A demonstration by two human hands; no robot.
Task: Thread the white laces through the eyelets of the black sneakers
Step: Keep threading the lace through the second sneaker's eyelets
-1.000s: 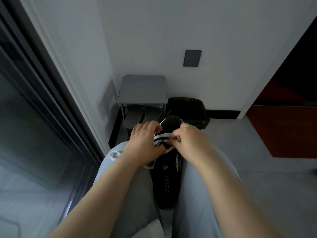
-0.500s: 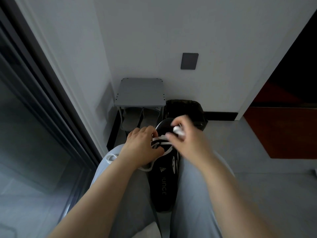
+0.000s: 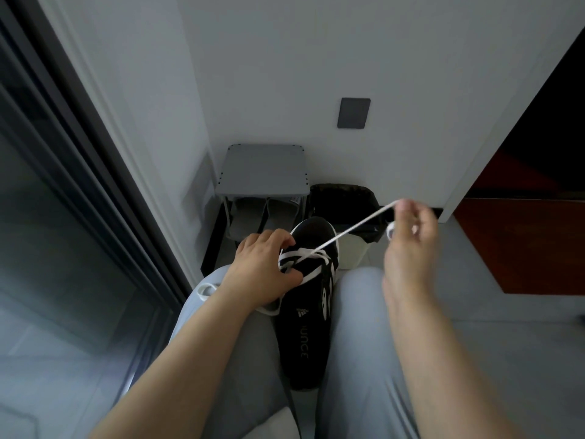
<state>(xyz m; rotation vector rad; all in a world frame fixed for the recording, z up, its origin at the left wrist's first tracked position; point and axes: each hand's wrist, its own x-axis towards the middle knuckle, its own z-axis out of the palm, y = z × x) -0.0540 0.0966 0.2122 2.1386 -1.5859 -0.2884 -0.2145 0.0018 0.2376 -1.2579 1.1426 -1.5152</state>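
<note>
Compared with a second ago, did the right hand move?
Yes. The right hand left the black sneaker and went right, past the bin, pulling the white lace out.

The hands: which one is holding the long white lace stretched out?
The right hand, raised off to the side, pinches the white lace drawn taut. The left hand instead grips the black sneaker by its laced part.
</note>
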